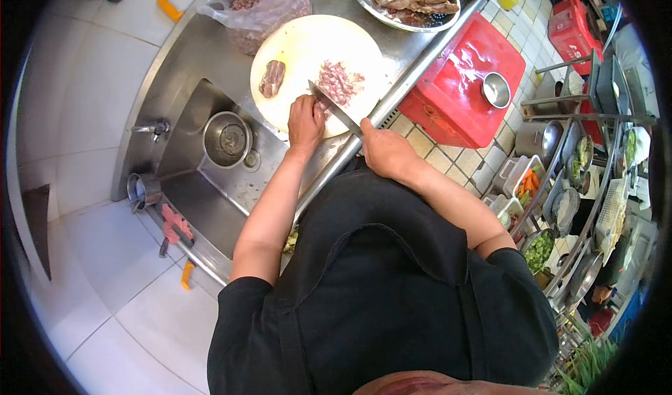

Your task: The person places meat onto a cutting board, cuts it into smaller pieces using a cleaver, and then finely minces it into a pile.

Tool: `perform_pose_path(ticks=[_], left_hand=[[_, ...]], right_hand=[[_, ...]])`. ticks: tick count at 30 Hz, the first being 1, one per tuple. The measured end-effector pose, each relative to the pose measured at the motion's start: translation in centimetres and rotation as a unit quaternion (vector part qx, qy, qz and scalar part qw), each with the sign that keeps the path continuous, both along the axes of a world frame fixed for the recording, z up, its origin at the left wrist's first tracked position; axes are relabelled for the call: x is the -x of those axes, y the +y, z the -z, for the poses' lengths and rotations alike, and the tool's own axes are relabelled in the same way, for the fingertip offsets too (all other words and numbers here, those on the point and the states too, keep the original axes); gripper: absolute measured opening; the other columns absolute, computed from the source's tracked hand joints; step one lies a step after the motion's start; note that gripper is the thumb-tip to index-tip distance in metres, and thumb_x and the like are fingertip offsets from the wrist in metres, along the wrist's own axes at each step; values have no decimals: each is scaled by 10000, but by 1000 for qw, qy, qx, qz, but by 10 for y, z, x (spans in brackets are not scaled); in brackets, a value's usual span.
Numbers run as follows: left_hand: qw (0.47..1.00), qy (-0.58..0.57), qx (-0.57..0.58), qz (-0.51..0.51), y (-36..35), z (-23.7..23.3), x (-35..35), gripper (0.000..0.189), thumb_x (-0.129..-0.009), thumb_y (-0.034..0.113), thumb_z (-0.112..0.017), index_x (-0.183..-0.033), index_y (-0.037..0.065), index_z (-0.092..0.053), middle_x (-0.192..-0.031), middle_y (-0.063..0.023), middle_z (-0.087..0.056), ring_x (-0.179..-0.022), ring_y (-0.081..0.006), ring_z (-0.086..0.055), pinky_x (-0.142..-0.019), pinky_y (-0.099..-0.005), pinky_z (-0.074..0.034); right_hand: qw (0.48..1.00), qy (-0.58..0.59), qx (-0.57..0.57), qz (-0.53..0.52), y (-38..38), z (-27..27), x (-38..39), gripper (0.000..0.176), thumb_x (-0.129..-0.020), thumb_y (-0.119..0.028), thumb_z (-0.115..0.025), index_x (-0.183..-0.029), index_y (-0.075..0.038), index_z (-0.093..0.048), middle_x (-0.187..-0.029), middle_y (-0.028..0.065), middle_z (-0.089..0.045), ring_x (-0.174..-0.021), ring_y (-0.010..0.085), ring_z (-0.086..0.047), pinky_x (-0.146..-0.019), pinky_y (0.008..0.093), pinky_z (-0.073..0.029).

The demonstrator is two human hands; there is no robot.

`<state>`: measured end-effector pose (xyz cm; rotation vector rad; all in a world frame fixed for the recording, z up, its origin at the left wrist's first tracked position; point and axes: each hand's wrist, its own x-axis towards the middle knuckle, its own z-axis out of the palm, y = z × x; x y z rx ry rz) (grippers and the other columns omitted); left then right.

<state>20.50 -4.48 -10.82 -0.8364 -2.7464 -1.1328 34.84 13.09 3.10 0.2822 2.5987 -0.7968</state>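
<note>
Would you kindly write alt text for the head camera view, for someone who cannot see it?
A person's right hand holds a knife at chopped meat on a round cutting board, the left hand close beside it. A metal sink lies left, a red container right.

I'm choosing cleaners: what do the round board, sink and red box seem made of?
Round board: probably matte plastic; even, off-white, no visible grain.
Sink: likely stainless steel, satin; grey with soft metallic reflections.
Red box: apparently glossy plastic; bright glare.
</note>
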Motion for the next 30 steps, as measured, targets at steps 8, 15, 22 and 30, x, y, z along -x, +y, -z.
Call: perform_pose_path(ticks=[8,15,22,30], left_hand=[[1000,15,-21,-18,3,3,-1,202,-948,94,-606,-1126,5,-636,-1123,-196,-660,-1079,-424,-607,-948,-514,-505],[999,-37,8,-11,0,-1,-3,243,-942,105,-634,-1167,12,-634,-1194,-205,-648,-1125,-427,-598,-980,-507,-507],[998,35,42,25,-3,6,-18,401,-922,172,-741,-1272,19,-618,-1373,-237,-560,-1298,-440,-522,-1108,-508,-456],[1000,-21,12,16,-9,-11,-23,361,-936,161,-720,-1264,46,-624,-1411,-231,-539,-1322,-442,-507,-1135,-503,-445]], right_hand=[[999,1,16,-28,-5,15,16,215,-992,-20,-447,-1185,53,-506,-960,347,-726,-970,506,-728,-850,598,-562],[998,62,-14,-8,-15,53,39,239,-1003,-48,-451,-1205,68,-507,-909,331,-727,-896,511,-723,-802,602,-562],[998,47,14,-24,-5,51,16,225,-984,-51,-490,-1185,48,-501,-934,339,-722,-947,516,-719,-833,614,-548],[1000,26,-3,1,13,39,-7,237,-1037,-131,-486,-1199,39,-509,-929,334,-722,-953,500,-720,-843,599,-552]])
